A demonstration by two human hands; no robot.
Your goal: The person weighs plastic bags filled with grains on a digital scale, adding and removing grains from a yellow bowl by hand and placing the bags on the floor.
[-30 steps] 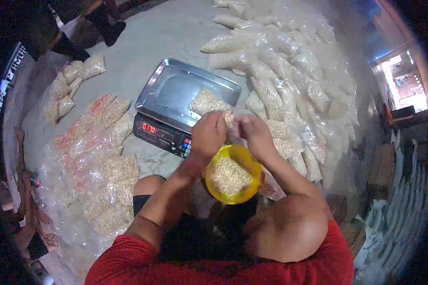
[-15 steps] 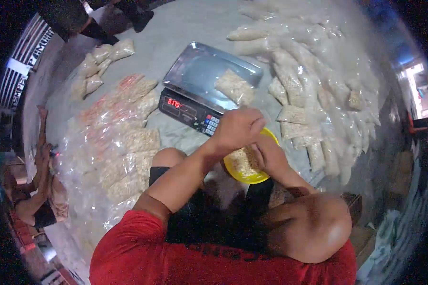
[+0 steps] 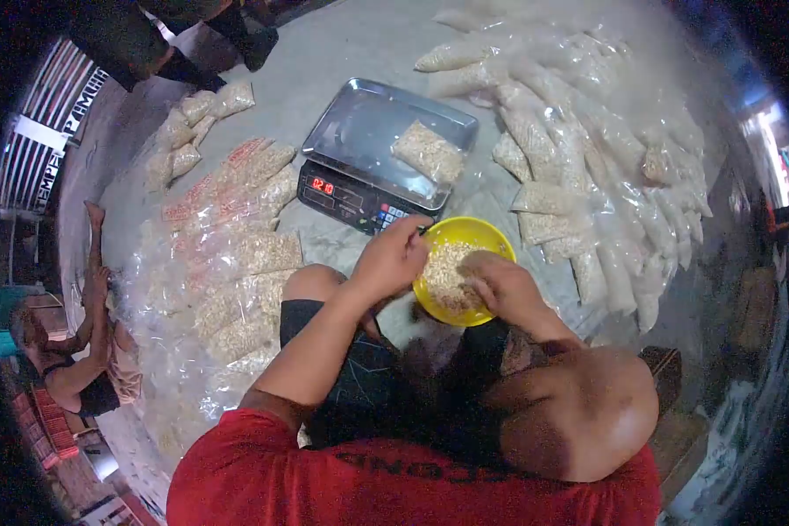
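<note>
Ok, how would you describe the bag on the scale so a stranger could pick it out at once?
Find the scale with lit red digits, just beyond the yellow bowl. On the right of its metal tray lies a clear bag of pale pieces. It lies alone there; the other bags crowd together off the scale, to either side.

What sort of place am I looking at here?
Probably a small food-packing workspace: a digital scale bearing one filled bag, many similar bags on the floor, and a yellow bowl of pale, bean-like pieces.
</note>
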